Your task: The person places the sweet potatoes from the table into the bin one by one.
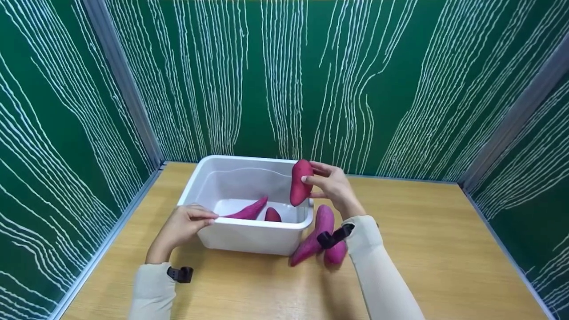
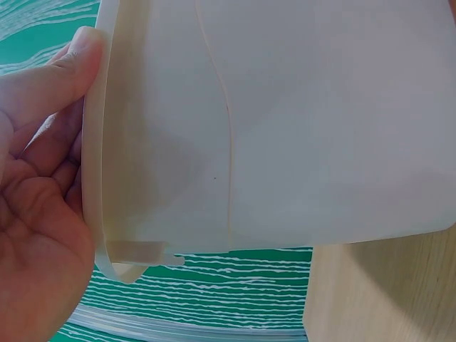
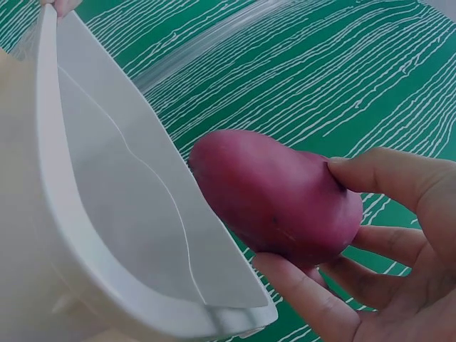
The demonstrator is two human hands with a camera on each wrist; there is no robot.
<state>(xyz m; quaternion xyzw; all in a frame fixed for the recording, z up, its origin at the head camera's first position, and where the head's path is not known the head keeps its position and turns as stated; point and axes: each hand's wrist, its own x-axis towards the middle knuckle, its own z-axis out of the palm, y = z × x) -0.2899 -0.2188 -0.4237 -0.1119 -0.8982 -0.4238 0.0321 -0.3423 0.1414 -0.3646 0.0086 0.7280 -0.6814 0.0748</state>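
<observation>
Low and left of centre, the left hand (image 1: pixel 184 225) pinches the near rim of the white bin (image 1: pixel 253 238); farther off, right of centre, the right hand (image 1: pixel 332 186) grips the red sweet potato (image 1: pixel 300 184) just to its left (long axis nearly upright in the frame), by the upper-right corner.

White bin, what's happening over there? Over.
Left hand pinching near rim of white bin. Right hand holding red sweet potato up by bin's right end. Two more sweet potatoes visible inside. Nothing visibly blocking the opening.
</observation>
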